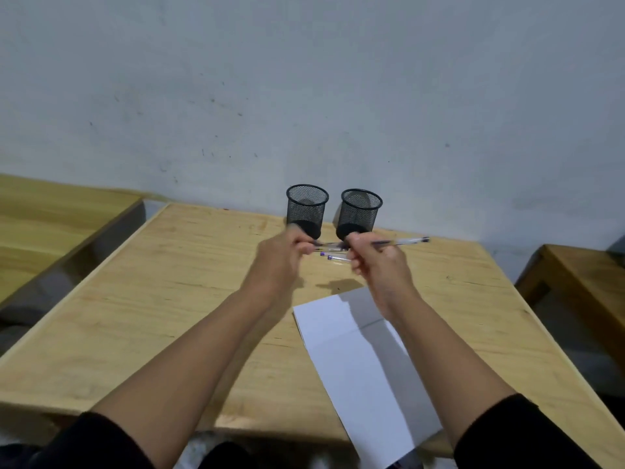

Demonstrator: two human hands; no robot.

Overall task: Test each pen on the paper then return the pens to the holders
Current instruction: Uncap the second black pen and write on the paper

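Note:
Two black mesh pen holders stand at the far edge of the wooden table, the left holder [307, 208] and the right holder [360, 211]; both look empty. Just in front of them, raised above the table, my right hand [375, 262] grips a clear pen [402, 242] whose dark end sticks out to the right. My left hand [284, 255] pinches the other end of a pen [328, 246] between the two hands. A second clear pen [334, 257] shows just below, by my right hand. A white paper sheet [358, 367] lies below my right forearm.
The table [169, 299] stands against a grey wall. Another wooden table [50, 214] sits to the left across a gap, and a wooden piece of furniture [581, 275] to the right. The paper overhangs the near table edge.

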